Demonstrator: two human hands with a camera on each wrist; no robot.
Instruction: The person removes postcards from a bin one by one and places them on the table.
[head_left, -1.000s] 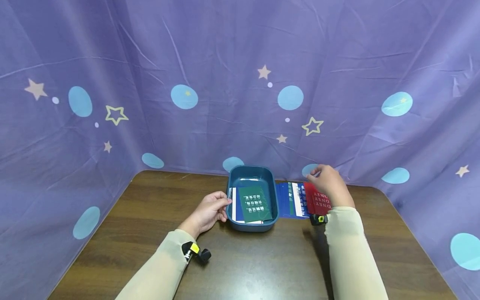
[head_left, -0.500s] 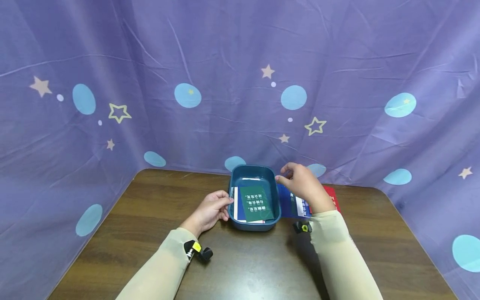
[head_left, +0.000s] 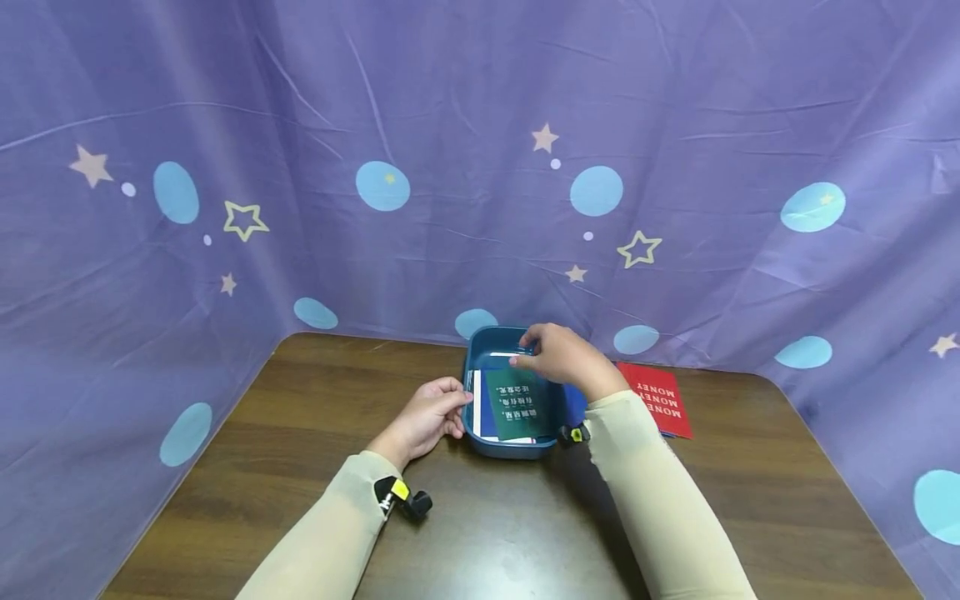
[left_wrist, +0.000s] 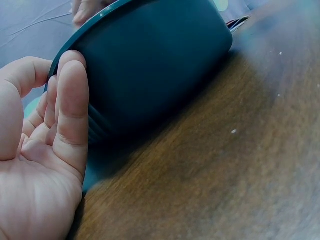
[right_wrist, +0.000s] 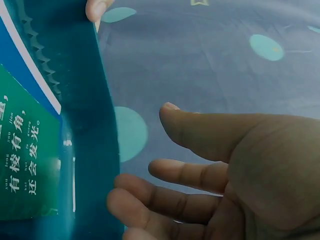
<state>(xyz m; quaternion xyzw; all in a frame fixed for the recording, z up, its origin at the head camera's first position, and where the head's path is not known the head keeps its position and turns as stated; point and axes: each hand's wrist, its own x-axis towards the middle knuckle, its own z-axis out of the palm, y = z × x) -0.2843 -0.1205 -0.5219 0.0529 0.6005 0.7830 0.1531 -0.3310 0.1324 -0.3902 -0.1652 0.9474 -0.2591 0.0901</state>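
Note:
A dark teal plastic bin (head_left: 510, 452) stands on the table, with a green card (head_left: 510, 404) printed in white characters lying over blue and white cards inside it. My left hand (head_left: 429, 418) pinches the bin's left rim, thumb on the inner side and fingers against the outer wall in the left wrist view. Above the bin's right half hovers my right hand (head_left: 564, 360), its fingers loosely bent and apart. Nothing sits between the right thumb (right_wrist: 200, 132) and fingers in the right wrist view. The right hand and forearm cover part of the bin and the cards beside it.
Right of the bin lies a red card (head_left: 660, 402) reading MONEY, over a blue edge. A bit of blue card (head_left: 574, 403) shows under the right wrist. The purple curtain (head_left: 450, 150) rises behind the wooden table (head_left: 480, 533).
My right hand has moved left from over the red card, past the blue cards, to above the bin. The left hand has kept its hold on the rim.

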